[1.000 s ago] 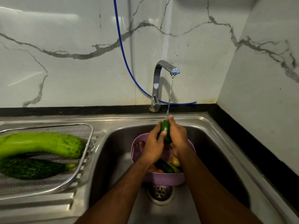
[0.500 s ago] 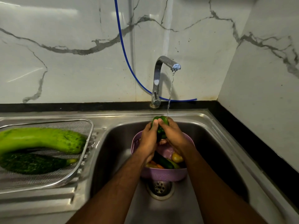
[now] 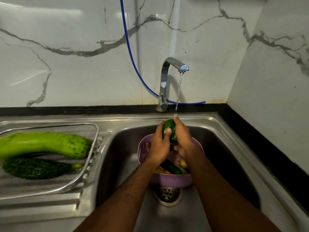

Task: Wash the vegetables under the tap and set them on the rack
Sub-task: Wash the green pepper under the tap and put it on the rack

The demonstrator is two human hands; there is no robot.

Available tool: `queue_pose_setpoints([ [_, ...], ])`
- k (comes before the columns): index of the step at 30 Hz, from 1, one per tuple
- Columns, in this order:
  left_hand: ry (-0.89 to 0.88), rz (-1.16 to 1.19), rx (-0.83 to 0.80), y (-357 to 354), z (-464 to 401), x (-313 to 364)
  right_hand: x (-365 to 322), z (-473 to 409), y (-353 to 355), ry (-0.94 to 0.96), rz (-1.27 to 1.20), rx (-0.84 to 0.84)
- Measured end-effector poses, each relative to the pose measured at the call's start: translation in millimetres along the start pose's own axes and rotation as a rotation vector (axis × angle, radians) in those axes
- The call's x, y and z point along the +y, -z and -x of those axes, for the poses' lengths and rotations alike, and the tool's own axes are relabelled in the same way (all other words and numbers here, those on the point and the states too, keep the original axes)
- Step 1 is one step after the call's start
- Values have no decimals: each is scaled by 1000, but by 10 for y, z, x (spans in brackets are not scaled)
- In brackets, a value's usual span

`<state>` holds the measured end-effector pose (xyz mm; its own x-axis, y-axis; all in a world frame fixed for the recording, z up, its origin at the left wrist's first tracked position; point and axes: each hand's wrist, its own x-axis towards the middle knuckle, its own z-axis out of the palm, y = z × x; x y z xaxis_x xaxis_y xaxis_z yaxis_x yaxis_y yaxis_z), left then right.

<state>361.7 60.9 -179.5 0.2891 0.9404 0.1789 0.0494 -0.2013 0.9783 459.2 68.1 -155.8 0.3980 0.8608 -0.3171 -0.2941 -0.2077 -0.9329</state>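
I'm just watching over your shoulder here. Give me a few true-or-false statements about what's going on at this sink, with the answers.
1. Both hands hold the green pepper under the tap. True: left hand and right hand are curled round it.
2. The tap is off. False: a thin stream runs from it.
3. Two long green gourds lie on the mesh rack. True.
4. The purple basket sits on the rack. False: it is inside the sink, above the drain.
5. The basket is empty. False: vegetables remain in it.

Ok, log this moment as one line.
both hands grip green pepper under tap stream | left hand | right hand | rack: two gourds
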Motion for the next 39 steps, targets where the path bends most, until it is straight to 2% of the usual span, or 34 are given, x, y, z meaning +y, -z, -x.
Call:
queue_pose_setpoints([
  [3,180,155,68,-35,-25,-11,-14,8,89,-38,9,-160],
  [6,425,525,91,-41,-53,94,-17,-4,146,-35,-63,-229],
  [8,524,693,71,-1,-78,110,-32,-10,162,-9,-150,-260],
  [12,601,707,48,56,-77,67,14,-44,168,122,-116,-297],
  [20,545,527,-61,17,-36,104,46,-71,106,339,75,-11],
  [22,549,490,-9,-14,-57,53,52,-91,144,279,113,-80],
  [25,559,502,80,-3,-95,1,30,-117,210,110,35,-305],
  [28,563,584,71,36,-110,27,0,-136,238,112,-55,-391],
  [30,548,612,45,44,-113,62,25,-156,191,172,-19,-300],
  [32,500,575,25,28,-78,104,69,-167,124,243,144,-136],
  [34,408,466,34,19,-65,72,104,-177,68,307,271,15],
  [36,305,318,43,8,-48,49,85,-157,72,310,276,132],
  [39,304,292,57,-10,-57,18,61,-122,83,286,266,140],
])
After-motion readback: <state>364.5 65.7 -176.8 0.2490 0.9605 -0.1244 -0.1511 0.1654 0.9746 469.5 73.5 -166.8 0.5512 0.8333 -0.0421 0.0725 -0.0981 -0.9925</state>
